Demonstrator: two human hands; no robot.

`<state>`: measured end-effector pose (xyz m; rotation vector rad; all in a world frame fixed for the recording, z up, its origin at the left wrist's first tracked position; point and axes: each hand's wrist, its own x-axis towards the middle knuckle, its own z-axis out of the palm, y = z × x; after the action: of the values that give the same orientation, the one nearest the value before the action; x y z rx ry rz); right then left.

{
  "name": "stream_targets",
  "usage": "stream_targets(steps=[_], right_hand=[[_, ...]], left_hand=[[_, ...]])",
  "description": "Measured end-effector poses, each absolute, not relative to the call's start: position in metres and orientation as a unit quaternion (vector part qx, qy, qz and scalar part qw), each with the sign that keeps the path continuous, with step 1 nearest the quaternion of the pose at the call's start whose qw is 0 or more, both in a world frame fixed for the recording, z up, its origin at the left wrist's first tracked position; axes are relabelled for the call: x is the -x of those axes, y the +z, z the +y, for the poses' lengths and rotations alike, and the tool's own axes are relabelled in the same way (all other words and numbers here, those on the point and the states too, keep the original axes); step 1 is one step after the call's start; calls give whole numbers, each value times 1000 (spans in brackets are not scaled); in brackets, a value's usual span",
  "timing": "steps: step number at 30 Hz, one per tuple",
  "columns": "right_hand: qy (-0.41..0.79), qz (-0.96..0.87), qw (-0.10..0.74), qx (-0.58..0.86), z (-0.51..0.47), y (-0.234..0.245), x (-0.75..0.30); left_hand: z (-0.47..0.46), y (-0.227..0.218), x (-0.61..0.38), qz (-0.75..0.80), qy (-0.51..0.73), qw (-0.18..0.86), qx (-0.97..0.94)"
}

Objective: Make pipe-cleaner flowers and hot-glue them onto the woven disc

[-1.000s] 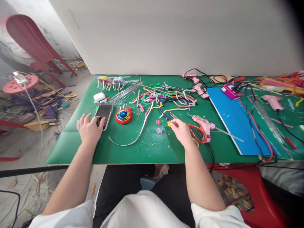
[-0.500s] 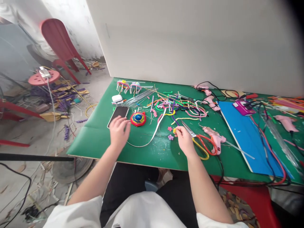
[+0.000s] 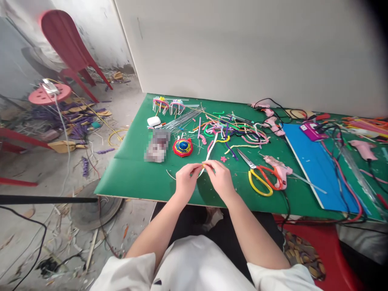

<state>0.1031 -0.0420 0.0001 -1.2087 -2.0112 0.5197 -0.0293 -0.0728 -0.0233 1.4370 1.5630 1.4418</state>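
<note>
Over the front of the green table my left hand (image 3: 185, 180) and my right hand (image 3: 220, 180) meet fingertip to fingertip. Both are closed in a pinch on a small yellow flower (image 3: 203, 163), mostly hidden by the fingers. A white strip (image 3: 212, 147) runs behind the fingertips. Just beyond my right hand lies a pink flower (image 3: 223, 159). Scissors (image 3: 257, 173) with one yellow and one orange handle rest to the right. Beyond my left hand sits a small red, yellow and blue umbrella-like piece (image 3: 182, 148).
A phone (image 3: 157, 145) with a blurred screen and a white case (image 3: 154, 121) lie at left. Coloured pipe cleaners (image 3: 242, 135) are heaped mid-table. A pink glue gun (image 3: 280, 169) lies beside a blue board (image 3: 315, 173). Cables (image 3: 336, 141) cross the right side.
My left hand has moved right, away from the phone, and closed on the yellow flower. My right hand has brought that flower leftward. The purple flower is no longer visible.
</note>
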Motion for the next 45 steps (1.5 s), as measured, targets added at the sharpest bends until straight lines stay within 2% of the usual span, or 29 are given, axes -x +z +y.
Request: stream_targets(steps=[5,8,13,19,22,29,35,40,45], right_hand=[[259,-741,375,492,-52,11,-100],[244,-738,378,503,-57,17,-101],[211,-748,367,511,-65,25,-106],[296,-708,377,519,-72,27,-114],[298,-704,386,517,-75,28,-114],[273,-692,424,517,-81,29,-110],[354,-655,411,525,-82,24,-113],[337,-633,431,548,-81,20,-118],[338,-624,426,561,-81,20,-118]], left_hand=[[-79,-13,27,542,606,445,-375],[-83,-6,24,520,615,498,-322],[-90,-5,20,519,599,481,-373],[-91,-3,16,512,610,498,-344],[-92,0,13,507,614,501,-339],[-93,6,10,457,609,572,-304],[-95,2,9,507,599,508,-355],[-99,-1,8,526,568,481,-413],[-100,-5,8,561,545,392,-484]])
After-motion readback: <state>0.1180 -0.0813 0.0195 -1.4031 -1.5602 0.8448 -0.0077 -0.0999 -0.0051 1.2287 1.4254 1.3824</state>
